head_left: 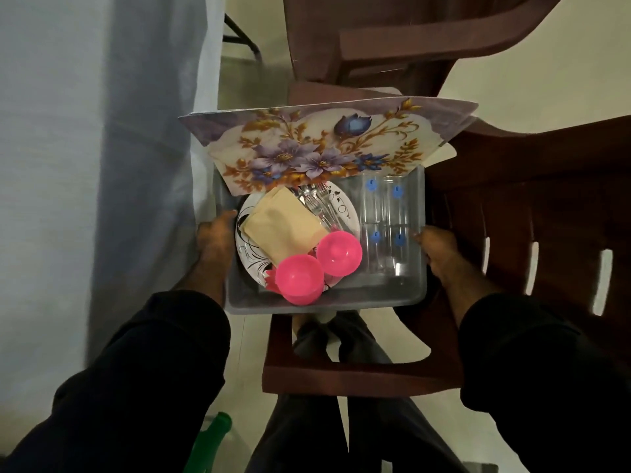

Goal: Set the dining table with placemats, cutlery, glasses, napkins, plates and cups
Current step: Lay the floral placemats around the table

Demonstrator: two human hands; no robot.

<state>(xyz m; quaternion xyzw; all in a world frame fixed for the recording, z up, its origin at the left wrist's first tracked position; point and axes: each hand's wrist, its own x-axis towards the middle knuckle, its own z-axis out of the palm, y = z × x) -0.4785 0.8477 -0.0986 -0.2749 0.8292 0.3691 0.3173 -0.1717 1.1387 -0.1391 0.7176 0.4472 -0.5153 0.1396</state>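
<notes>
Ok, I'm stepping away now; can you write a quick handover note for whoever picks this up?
Left hand grips the left wall of the grey tub; right hand grips its right wall.
In the tub: flowered placemats leaning at the far end, white plate with beige napkins and cutlery on it, two pink cups, clear glasses on the right.
Done: everything gathered in the tub.
Left: nothing is laid yet. Carry the tub to the table and set each item out.

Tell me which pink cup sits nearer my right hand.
The upper pink cup, beside the glasses, is nearer your right hand; the other pink cup sits lower, toward the tub's near edge.
</notes>
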